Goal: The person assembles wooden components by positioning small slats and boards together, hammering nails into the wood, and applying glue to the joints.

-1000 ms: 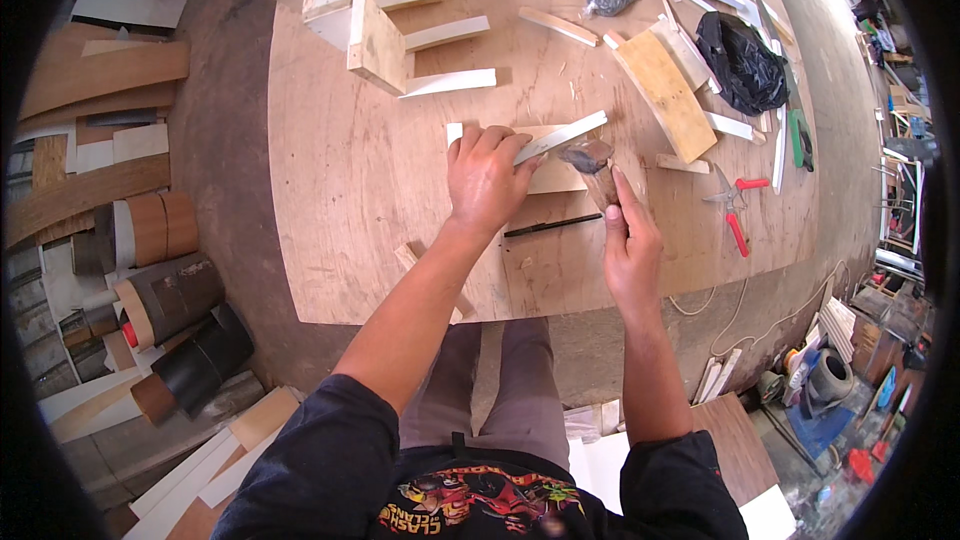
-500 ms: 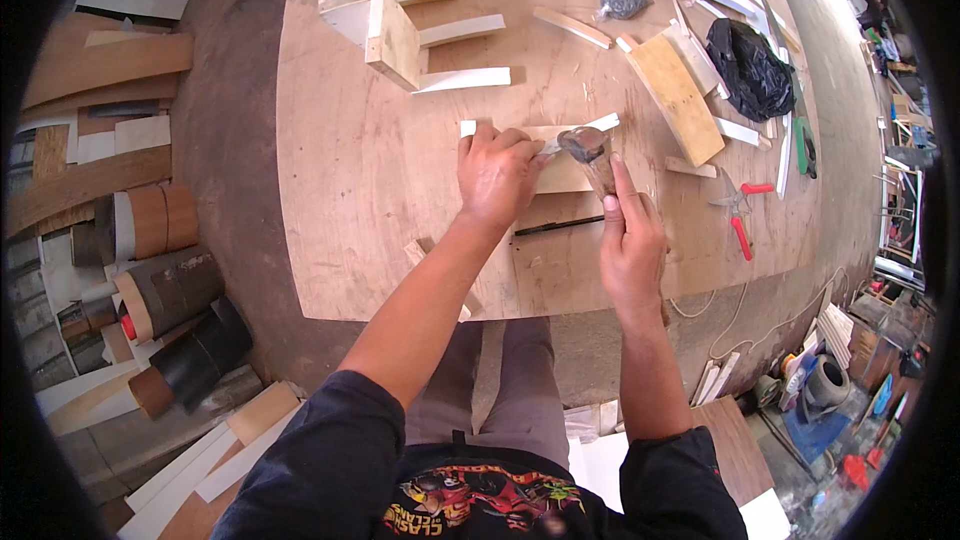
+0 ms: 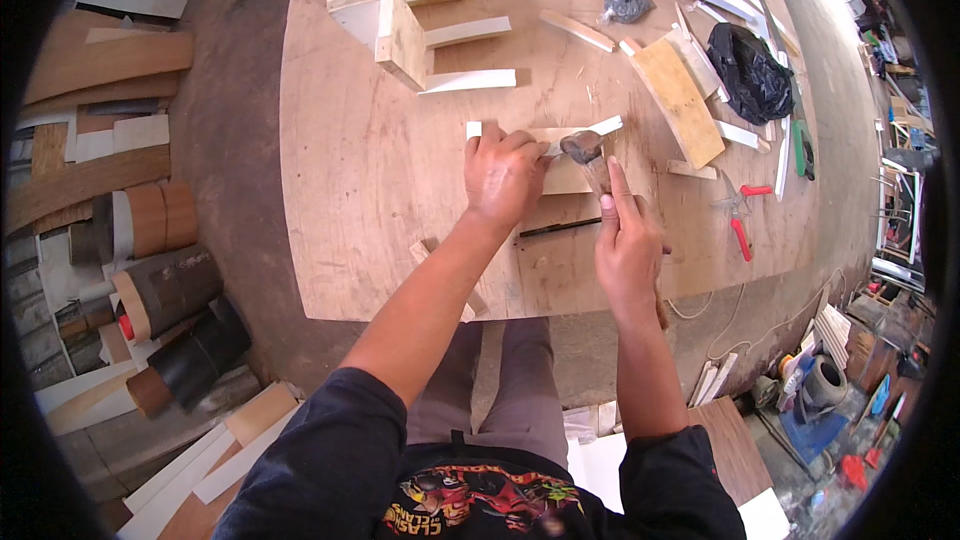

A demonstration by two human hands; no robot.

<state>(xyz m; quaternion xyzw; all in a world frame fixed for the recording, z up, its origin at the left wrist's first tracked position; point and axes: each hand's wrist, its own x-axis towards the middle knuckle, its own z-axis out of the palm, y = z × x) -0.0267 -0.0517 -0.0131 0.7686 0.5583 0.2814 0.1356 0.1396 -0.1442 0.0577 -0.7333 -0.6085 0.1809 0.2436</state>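
My left hand [image 3: 503, 178] is closed over a small pale wooden piece with white edges [image 3: 562, 180] on the worktable. A white end [image 3: 474, 129] of that work shows past the fingers. My right hand [image 3: 630, 245] grips a hammer by its wooden handle, index finger stretched along it. The dark hammer head [image 3: 581, 147] hangs over the piece, just right of my left fingers; whether it touches cannot be made out. A thin black stick-like tool [image 3: 562, 228] lies on the table between my hands.
White-and-wood assemblies with slat legs [image 3: 402, 45] stand at the back left. On the right are a yellowish board [image 3: 677, 100], a black plastic bag [image 3: 748, 70], red-handled snips [image 3: 740, 208] and a small grey bag [image 3: 627, 2]. A wood strip [image 3: 438, 278] lies near the front edge.
The hammer head and my right hand have shifted very slightly. My left hand stays on the wooden piece. The whole view has moved a little.
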